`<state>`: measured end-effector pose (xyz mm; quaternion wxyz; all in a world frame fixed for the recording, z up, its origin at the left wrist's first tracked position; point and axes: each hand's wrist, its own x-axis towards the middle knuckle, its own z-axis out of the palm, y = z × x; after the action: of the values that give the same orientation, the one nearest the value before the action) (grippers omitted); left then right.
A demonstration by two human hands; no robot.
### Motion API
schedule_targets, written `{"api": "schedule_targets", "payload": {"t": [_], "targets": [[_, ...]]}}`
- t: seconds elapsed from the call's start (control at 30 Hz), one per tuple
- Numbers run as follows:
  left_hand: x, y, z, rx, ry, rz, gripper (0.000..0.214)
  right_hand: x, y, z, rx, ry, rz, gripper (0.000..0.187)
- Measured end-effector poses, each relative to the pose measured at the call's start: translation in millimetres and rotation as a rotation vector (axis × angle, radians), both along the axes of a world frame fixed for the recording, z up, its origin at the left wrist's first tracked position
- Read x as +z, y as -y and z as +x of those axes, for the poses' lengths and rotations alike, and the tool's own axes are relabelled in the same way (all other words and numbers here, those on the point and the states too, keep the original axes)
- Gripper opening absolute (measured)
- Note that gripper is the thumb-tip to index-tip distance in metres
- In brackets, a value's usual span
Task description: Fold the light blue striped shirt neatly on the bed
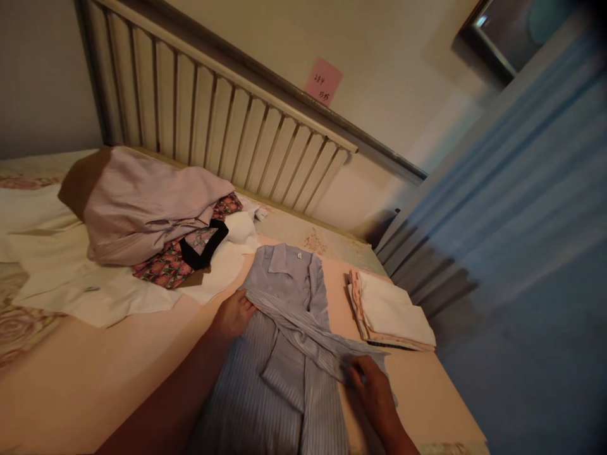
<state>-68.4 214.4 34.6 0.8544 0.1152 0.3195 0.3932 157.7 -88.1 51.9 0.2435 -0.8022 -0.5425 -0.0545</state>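
Observation:
A grey-blue striped shirt (284,379) lies on a peach-coloured surface in front of me, its collar pointing away. One sleeve (327,338) is drawn slantwise across the shirt's body toward the right. At the shirt's left edge, my left hand (236,314) is closed on the fabric, thumb and fingers together near the sleeve's upper end. My right hand (372,382) pinches the sleeve close to its outer end, beyond the shirt's right side. A folded cuff or second sleeve (287,373) rests on the middle of the shirt.
A folded stack of cloth (391,309) lies at the right. On the left are a heaped pale pink garment (147,202), a red floral piece (164,268) and white garments (95,291). Behind stands a slatted headboard (203,114); a blue curtain (512,253) hangs at the right.

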Motion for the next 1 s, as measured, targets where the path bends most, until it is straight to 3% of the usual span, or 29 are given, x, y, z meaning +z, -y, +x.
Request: {"api": "schedule_targets", "payload": {"t": [0.13, 0.4, 0.5, 0.67, 0.8, 0.9, 1.0], "targets": [[1.0, 0.1, 0.4, 0.001, -0.006, -0.002, 0.023, 2.0, -14.4, 21.2, -0.074, -0.028, 0.008, 0.02], [1.3, 1.0, 0.5, 0.001, 0.0, 0.035, 0.02, 6.6, -43.2, 27.2, 0.043, 0.109, -0.153, 0.024], [-0.2, 1.0, 0.8, 0.0, 0.006, 0.046, 0.02, 10.3, -43.6, 31.6, 0.047, 0.133, -0.14, 0.022], [-1.6, 1.3, 1.3, 0.005, 0.003, 0.048, 0.021, 35.3, -28.4, 32.0, 0.054, 0.207, 0.039, 0.016], [-2.1, 1.2, 1.2, 0.015, -0.003, 0.04, 0.019, 56.4, -6.2, 9.6, 0.181, 0.334, 0.133, 0.012], [-2.8, 0.7, 0.9, 0.011, -0.009, 0.033, 0.018, 56.2, 14.6, -13.8, 0.33, 0.387, 0.145, 0.016], [-2.7, 0.3, 1.2, 0.006, -0.013, 0.027, 0.017, 41.8, 35.3, -38.5, 0.427, 0.336, 0.041, 0.021]]}}
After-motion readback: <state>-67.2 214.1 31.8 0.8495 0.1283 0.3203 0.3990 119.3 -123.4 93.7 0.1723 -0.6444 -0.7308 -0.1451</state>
